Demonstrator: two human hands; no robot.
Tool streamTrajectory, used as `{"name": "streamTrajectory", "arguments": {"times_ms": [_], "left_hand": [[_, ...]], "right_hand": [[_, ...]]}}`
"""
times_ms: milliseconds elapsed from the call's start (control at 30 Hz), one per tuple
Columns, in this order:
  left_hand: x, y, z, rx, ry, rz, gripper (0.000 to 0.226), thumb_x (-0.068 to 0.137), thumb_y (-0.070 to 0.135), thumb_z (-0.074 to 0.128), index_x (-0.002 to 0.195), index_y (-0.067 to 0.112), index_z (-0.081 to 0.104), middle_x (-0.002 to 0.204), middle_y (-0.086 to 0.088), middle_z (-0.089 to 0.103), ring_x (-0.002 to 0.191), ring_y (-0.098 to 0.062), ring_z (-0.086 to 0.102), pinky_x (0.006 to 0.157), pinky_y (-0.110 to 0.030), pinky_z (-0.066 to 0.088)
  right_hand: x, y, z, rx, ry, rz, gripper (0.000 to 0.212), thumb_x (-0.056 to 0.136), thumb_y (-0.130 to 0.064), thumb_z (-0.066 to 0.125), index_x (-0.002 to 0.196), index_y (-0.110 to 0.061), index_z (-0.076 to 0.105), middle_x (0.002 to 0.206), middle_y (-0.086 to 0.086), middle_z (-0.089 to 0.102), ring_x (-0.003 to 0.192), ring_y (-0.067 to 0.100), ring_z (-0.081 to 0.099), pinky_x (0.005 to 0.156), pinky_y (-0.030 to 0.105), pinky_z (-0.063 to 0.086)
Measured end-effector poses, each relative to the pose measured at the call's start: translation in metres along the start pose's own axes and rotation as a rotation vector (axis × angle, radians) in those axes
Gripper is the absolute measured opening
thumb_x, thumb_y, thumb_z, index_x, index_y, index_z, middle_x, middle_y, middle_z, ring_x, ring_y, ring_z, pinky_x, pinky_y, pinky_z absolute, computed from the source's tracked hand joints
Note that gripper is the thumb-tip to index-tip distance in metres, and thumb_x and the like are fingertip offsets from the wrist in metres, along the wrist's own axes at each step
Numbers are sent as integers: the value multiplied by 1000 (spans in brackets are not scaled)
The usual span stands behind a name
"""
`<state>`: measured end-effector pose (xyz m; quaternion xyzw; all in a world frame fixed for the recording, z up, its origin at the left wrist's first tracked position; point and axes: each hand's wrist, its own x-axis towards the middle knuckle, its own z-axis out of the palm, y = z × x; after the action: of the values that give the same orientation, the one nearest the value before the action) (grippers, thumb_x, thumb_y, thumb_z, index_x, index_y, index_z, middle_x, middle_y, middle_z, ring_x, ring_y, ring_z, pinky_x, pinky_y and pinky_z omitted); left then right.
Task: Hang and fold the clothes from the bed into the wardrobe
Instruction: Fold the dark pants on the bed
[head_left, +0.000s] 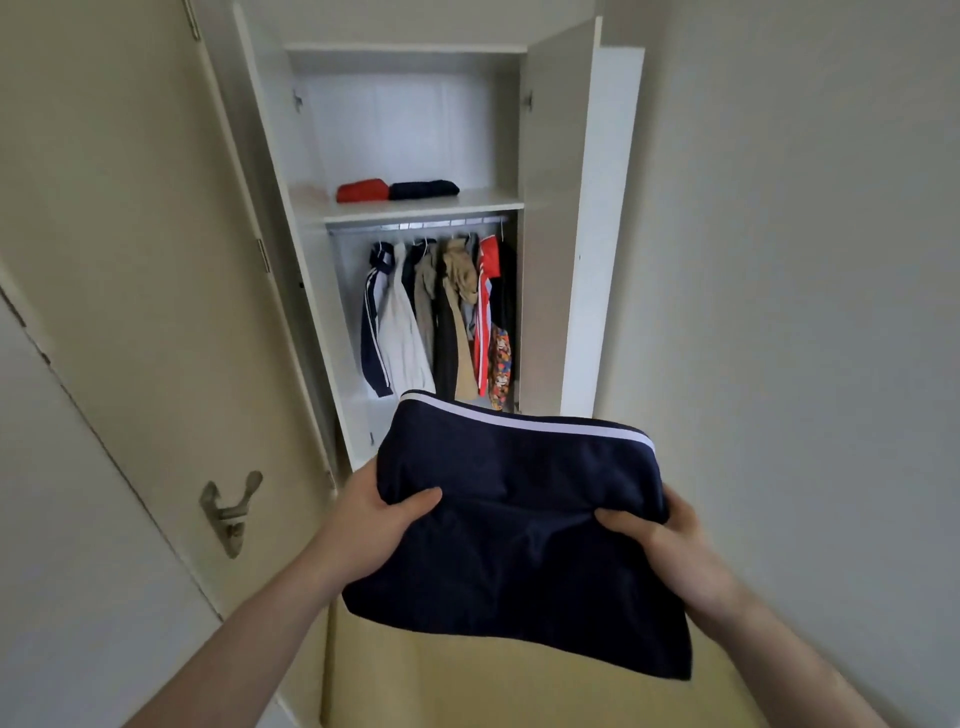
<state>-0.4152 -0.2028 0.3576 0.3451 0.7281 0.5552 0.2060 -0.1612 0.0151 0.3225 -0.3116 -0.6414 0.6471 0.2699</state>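
Wardrobe (550, 218) stands far ahead with both doors open; one room door (130, 322) is on the left. Two folded pieces, red (362, 190) and dark (424, 189), lie on its shelf (415, 208), and hanging clothes (441, 312) (too crowded to count) fill the rail below. Near me, my left hand (371, 512) and right hand (660, 535) each pinch the folded navy garment (519, 540), thumbs on top, in front of the wardrobe.

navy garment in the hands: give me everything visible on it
The navy garment is a folded, roughly rectangular piece of smooth, slightly shiny dark blue fabric with a white band along its far edge. It is held flat and level in the air in front of the open wardrobe. The left hand and right hand grip its sides, thumbs on top, creasing the cloth.
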Motion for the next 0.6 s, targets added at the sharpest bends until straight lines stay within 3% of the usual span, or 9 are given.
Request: {"name": "streamTrajectory", "arguments": {"times_ms": [233, 400, 600], "left_hand": [[118, 26, -14, 2, 80, 65, 45, 86, 32, 82, 125, 43, 64, 115, 22, 73, 103, 0, 70, 87, -28, 53], [182, 30, -30, -18, 149, 64, 45, 84, 32, 84, 121, 47, 63, 113, 26, 73, 100, 4, 70, 85, -22, 51], [278, 37, -58, 6, 171, 70, 45, 84, 34, 83, 123, 43, 63, 113, 26, 73, 99, 3, 70, 87, -27, 53]], "right_hand": [[147, -49, 2, 8, -100, -47, 50, 68, -39, 91, 115, -40, 72, 113, -4, 78, 100, 20, 77, 80, 34, 64], [231, -74, 19, -43, -135, -56, 60, 65, -50, 91, 119, -47, 67, 113, -12, 77, 99, 16, 77, 87, 43, 62], [320, -104, 51, -33, -148, -86, 60, 69, -35, 89, 124, -32, 66, 113, -9, 77, 99, 18, 76, 91, 45, 62]]}}
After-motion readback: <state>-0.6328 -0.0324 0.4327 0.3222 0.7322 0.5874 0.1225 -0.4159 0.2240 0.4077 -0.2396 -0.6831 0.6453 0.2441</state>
